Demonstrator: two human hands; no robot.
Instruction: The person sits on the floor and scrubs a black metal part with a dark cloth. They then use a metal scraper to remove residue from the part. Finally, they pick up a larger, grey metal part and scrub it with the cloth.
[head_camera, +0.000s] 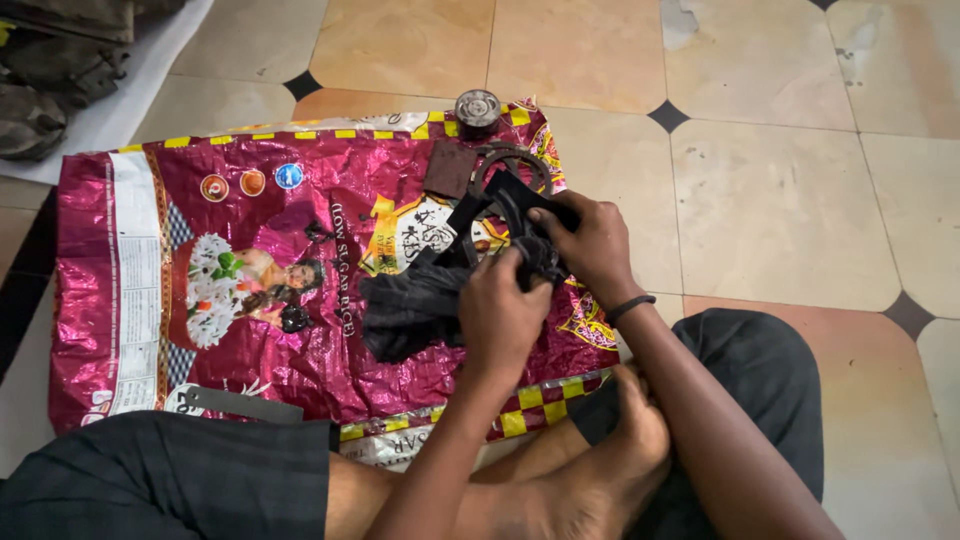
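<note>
A magenta sack (250, 330) lies on the tiled floor (780, 200). Near its right edge, both hands' fingers close on things: left hand (500, 310) grips a dark cloth (410, 310), right hand (590, 245) a black metal part (505, 205).

Sack (150, 300) left part open; metal ring (512, 165), round part (478, 108) crowd top.

A glossy magenta sack (300, 330) with a yellow-checked border lies on beige and peach floor tiles (780, 200) with black diamond insets, under a black rag (410, 310) and a dark metal part (510, 195).
</note>
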